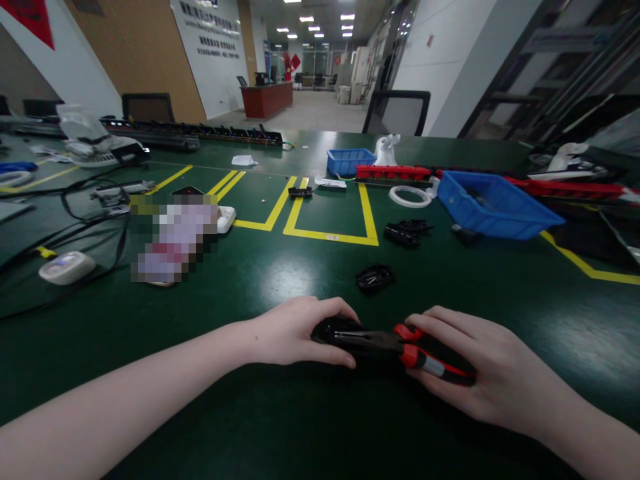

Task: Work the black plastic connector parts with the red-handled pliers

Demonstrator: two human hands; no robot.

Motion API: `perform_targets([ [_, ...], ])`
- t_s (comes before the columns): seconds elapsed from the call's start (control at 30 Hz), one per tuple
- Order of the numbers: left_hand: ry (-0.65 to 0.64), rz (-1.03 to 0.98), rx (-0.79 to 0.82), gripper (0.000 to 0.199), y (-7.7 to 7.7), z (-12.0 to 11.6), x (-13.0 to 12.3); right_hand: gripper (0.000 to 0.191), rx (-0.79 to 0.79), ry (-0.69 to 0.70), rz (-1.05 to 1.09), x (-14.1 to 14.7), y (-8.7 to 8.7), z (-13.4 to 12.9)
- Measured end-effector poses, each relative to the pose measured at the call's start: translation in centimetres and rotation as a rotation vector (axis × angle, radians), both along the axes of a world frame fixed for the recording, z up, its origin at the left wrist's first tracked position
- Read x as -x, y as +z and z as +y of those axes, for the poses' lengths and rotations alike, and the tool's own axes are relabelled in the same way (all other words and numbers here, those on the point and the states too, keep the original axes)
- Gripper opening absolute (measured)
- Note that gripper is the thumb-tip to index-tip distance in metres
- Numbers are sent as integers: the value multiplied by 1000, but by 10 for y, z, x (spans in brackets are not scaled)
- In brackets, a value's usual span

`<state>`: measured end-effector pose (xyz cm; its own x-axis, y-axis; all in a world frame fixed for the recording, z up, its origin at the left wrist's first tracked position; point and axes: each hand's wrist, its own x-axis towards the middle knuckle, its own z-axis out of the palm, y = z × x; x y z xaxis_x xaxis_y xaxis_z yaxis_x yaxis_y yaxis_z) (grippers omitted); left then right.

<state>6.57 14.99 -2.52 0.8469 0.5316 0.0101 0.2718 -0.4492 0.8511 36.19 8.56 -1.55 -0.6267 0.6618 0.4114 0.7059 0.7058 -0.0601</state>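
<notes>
My left hand (313, 333) is closed round a small black plastic part (330, 330) just above the green table (240, 420). In my right hand (480, 360) is a pair of pliers (430, 360) with red and black handles. The dark jaws of the pliers point left and reach the black part; whether they grip it I cannot tell. Beyond my hands lies a similar black part (375, 278), with several more black parts (407, 232) farther back on the right.
A blue bin (495, 207) stands at the right, a smaller blue bin (350, 160) farther back. Near them are a white ring (410, 196) and a red strip (393, 173). A blurred-out phone-like object (175, 243), cables and a white mouse-shaped device (67, 268) lie left.
</notes>
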Motion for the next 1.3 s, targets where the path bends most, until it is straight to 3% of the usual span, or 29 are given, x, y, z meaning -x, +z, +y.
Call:
perform_targets([
  [0.3,15,-51,28,44,0,4,0,35,-12,-27,82,-11,-20,8],
  [0.6,27,-36,47,43,-2,1,1,32,11,-11,29,1,-8,1],
  [1.07,12,-5,11,41,3,-1,0,38,1,-41,25,-5,-17,-1],
  [1.3,3,31,-297,36,1,0,1,39,85,-78,70,-8,-15,-3],
])
